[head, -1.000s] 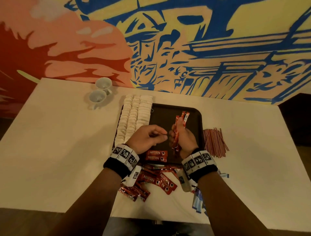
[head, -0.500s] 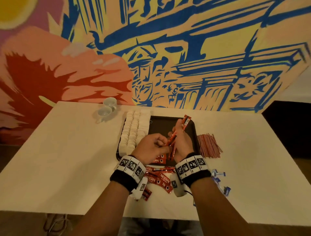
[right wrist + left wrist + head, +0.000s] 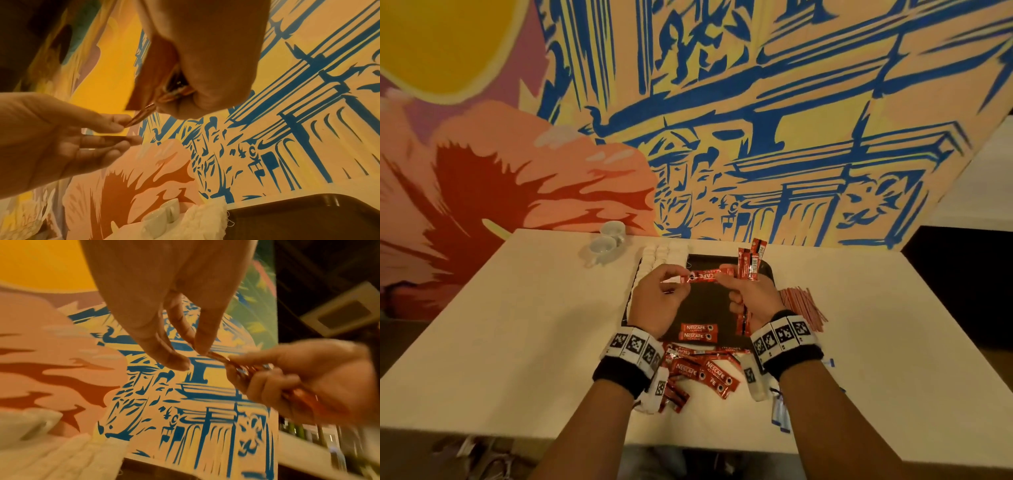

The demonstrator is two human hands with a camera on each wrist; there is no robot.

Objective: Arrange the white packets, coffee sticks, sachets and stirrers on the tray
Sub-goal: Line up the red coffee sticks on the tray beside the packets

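Above the tray (image 3: 768, 270), left hand (image 3: 659, 301) pinches one coffee stick (image 3: 703, 275); right hand (image 3: 751, 298) apparently grips several.

The white bench (image 3: 517, 325) held a dark tray (image 3: 709, 301); cups (image 3: 607, 241) left of it, stirrers (image 3: 803, 305) right, coffee sticks (image 3: 702, 371) in front.

The left hand (image 3: 654, 301) has pulled one coffee stick (image 3: 705, 275) sideways out of the bunch (image 3: 750, 263) in the right hand (image 3: 751, 299). Both hands went up.
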